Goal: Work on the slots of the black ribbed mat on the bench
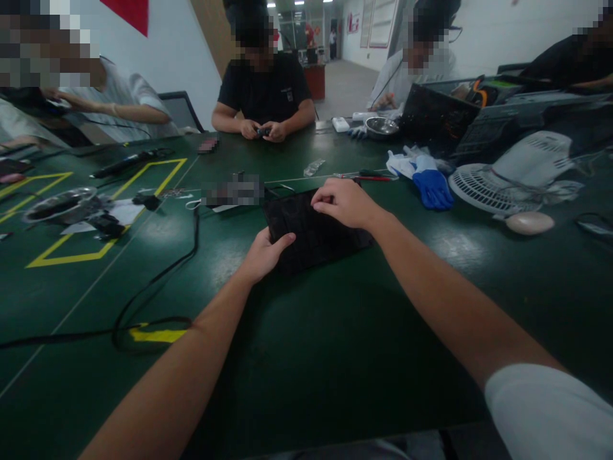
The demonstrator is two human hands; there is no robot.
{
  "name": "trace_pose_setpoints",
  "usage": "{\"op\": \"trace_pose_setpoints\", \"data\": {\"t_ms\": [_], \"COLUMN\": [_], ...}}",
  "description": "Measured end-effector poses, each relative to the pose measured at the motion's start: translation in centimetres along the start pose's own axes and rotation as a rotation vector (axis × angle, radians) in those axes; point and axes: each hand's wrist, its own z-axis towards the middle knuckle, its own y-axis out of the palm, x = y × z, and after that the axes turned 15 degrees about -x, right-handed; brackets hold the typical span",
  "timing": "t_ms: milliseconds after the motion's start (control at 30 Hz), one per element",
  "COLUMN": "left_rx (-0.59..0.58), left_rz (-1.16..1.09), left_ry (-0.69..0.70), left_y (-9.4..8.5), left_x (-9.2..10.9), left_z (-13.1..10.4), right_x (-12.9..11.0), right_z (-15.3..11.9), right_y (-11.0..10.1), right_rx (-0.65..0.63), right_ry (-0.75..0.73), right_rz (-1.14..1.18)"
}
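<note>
Black panel: the dark, flat, pocketed-looking piece (313,239) lies slightly askew on the green table (306,358), under both hands; its fine detail is too dark to read.
Left hand: at the panel's near left corner (267,255), half closed, thumb over the top and fingers hidden beyond the edge; it appears to have hold of the panel.
Right hand: over the panel's far right part (347,203), fingers curled, thumb and forefinger nearly together; whether they pinch anything or touch the surface, I cannot tell.
Step at the panel: seemingly the left hand steadies while the right does fine finger work on the upper face.
Call on the hands: in my judgement, a firm left hold and a precise right fingertip grip.
Beyond the panel: a crumpled clear bag (314,167) and a red-handled tool (378,179).
Right of the panel: blue-and-white gloves (431,182), then a white fan-like grille (483,186).
Left of the panel: a black cable (195,233), then a metal pan (60,206).
</note>
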Motion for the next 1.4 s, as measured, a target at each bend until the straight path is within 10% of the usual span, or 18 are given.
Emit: {"op": "trace_pose_setpoints", "data": {"t_ms": [1400], "left_rx": [0.012], "left_rz": [0.011], "left_ry": [-0.028], "left_y": [-0.1], "left_x": [0.2], "left_z": [-0.1], "right_x": [0.6], "right_z": [-0.2], "right_y": [-1.2], "right_rx": [-0.119], "right_ry": [-0.070], "right_rz": [0.121]}}
